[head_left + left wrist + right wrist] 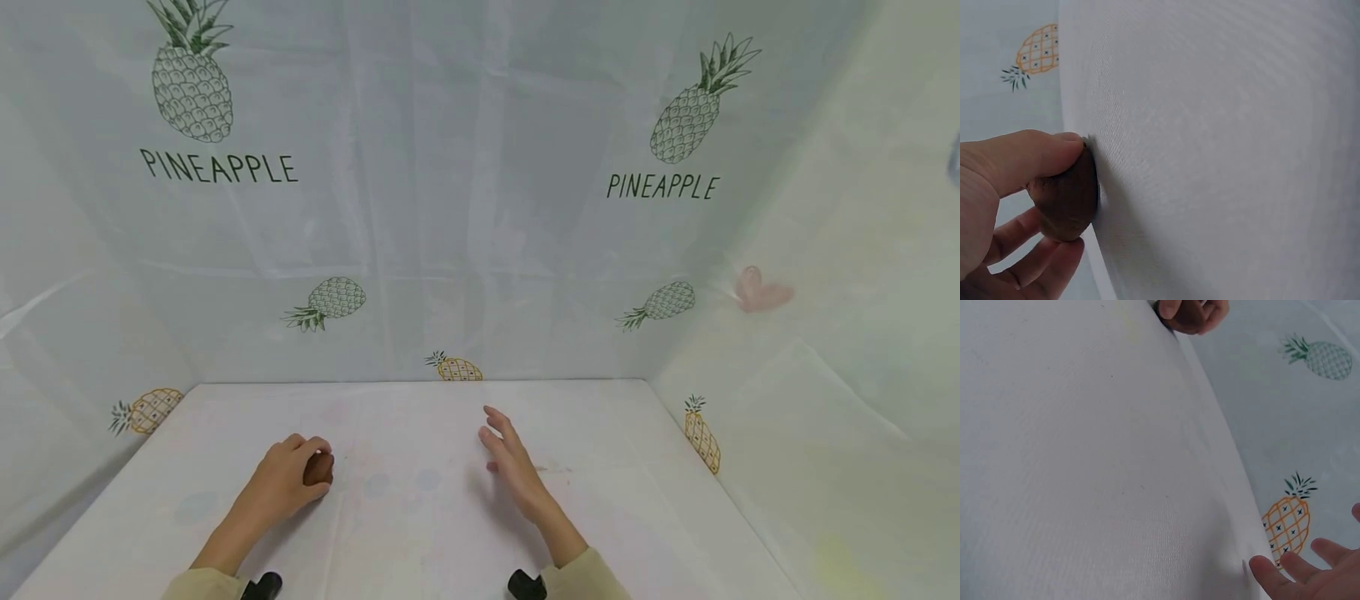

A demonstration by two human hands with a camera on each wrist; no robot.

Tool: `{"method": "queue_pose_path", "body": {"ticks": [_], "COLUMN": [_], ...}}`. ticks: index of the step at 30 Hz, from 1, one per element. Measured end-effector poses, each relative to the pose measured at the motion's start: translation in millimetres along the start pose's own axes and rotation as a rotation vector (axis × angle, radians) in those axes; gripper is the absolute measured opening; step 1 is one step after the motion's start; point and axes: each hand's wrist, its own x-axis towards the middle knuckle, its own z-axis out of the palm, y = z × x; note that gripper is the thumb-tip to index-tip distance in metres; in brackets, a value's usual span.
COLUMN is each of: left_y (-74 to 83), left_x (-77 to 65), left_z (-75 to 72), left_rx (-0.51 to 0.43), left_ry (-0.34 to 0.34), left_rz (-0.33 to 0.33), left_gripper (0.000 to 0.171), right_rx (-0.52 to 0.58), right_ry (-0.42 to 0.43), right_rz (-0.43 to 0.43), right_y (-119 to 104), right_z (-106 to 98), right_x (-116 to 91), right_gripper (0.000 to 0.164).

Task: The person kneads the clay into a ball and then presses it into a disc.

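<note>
Left hand [279, 477]: grasping, thumb and fingers curled about one brown lump [319, 468], rounded, its underside against the white desk [405, 542]. Right hand [514, 468]: released, fingers loosely extended and spread, held above the desk, well apart from the lump.

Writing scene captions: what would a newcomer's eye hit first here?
Probably the large pineapple drawing at upper left of the pale backdrop, with PINEAPPLE lettered beneath. Next, the dark brown object gripped by the left hand, left of the white tabletop's middle. Then the right hand, holding nothing, over the tabletop.
</note>
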Motion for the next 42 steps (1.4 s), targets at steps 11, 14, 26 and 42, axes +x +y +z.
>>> {"method": "queue_pose_path", "body": {"ticks": [11,14,26,42], "left_y": [29.6,42.7,104.4,156.8], "left_x": [9.7,11.9,20.0,35.3], "left_z": [-8.6,-9.1,-11.9,2.2], "left_rx": [-0.067,-0.084,-0.172,-0.348], "left_ry": [0.074,0.060,0.086,0.127], "left_rz": [0.054,0.061,0.146,0.200], "left_gripper": [0.043,0.043,0.045,0.049], "right_rx": [0.091,0.124,0.189,0.249], "right_ry": [-0.045,-0.065,-0.079,-0.102], "right_rz": [-0.052,-0.070,-0.150,-0.247], "right_y": [-3.8,-6.3,-20.0,-36.0], "right_z": [4.0,6.2,10.6,6.9], "right_x": [6.5,9.1,17.4,18.9], "right_gripper": [0.063,0.063,0.058,0.059]}}
